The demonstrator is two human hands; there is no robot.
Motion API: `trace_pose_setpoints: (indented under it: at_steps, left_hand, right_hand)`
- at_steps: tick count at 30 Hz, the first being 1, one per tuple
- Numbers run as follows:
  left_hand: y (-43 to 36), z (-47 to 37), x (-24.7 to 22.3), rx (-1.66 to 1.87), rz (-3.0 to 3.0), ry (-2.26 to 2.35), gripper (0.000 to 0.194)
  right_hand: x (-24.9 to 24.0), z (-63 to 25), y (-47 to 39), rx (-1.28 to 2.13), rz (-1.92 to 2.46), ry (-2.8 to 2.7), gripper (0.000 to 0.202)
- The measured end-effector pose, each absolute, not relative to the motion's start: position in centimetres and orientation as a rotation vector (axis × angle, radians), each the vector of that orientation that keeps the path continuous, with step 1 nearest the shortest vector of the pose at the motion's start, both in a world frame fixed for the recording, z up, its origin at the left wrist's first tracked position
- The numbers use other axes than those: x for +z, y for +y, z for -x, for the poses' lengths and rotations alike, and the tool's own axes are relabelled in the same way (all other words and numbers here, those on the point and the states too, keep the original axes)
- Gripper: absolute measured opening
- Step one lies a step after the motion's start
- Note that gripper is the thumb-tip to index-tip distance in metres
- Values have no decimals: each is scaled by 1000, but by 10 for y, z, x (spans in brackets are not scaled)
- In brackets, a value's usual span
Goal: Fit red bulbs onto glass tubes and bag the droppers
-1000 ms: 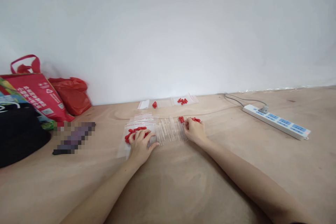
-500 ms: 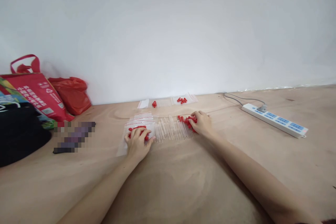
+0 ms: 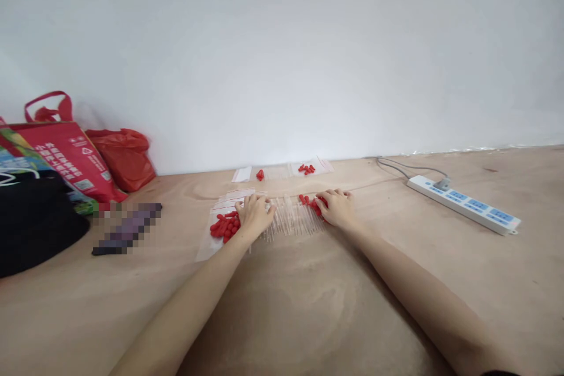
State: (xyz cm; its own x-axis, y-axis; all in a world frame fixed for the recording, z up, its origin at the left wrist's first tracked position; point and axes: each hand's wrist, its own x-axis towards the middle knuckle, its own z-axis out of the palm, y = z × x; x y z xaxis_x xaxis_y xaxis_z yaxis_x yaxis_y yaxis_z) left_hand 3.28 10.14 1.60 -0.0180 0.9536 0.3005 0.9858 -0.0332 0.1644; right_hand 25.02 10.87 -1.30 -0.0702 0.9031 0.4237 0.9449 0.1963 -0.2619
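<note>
Several clear thin tubes (image 3: 293, 216) lie side by side on the wooden table. My left hand (image 3: 256, 213) rests over their left end with its fingers apart, and nothing shows in it. Just left of it, a pile of small red pieces (image 3: 224, 227) lies on clear plastic bags (image 3: 205, 245). At the right end of the tubes, my right hand (image 3: 336, 207) has curled fingers over another group of red pieces (image 3: 304, 200); its fingertips touch them, and whether it grips one cannot be made out.
Near the wall are flat bags (image 3: 277, 172) with more red pieces (image 3: 306, 170). A white power strip (image 3: 462, 204) lies right. Red bags (image 3: 127, 158), a black hat (image 3: 39, 223) and a pixelated dark item (image 3: 130, 230) are left.
My left hand has moved right, off the red pile on the bags and over to the left end of the tubes. My right hand has barely moved.
</note>
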Motion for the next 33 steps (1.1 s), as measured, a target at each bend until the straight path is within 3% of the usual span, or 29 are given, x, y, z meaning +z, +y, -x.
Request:
trace_pose_setpoints:
  at_steps: [12, 20, 27, 33]
  left_hand:
    - [142, -39, 7, -405, 2004, -2344, 40]
    - [140, -48, 12, -640, 2007, -2333, 28]
    - [110, -44, 35, -1006, 2367, -2050, 27]
    - [51, -21, 17, -1020, 2786, -1737, 29]
  right_hand:
    - [-16, -246, 106, -81, 1547, -1760, 19]
    - [-14, -245, 102, 92, 1262, -1542, 27]
    - [-21, -235, 92, 263, 1129, -1426, 14]
    - [-27, -220, 65, 366, 981, -1665, 15]
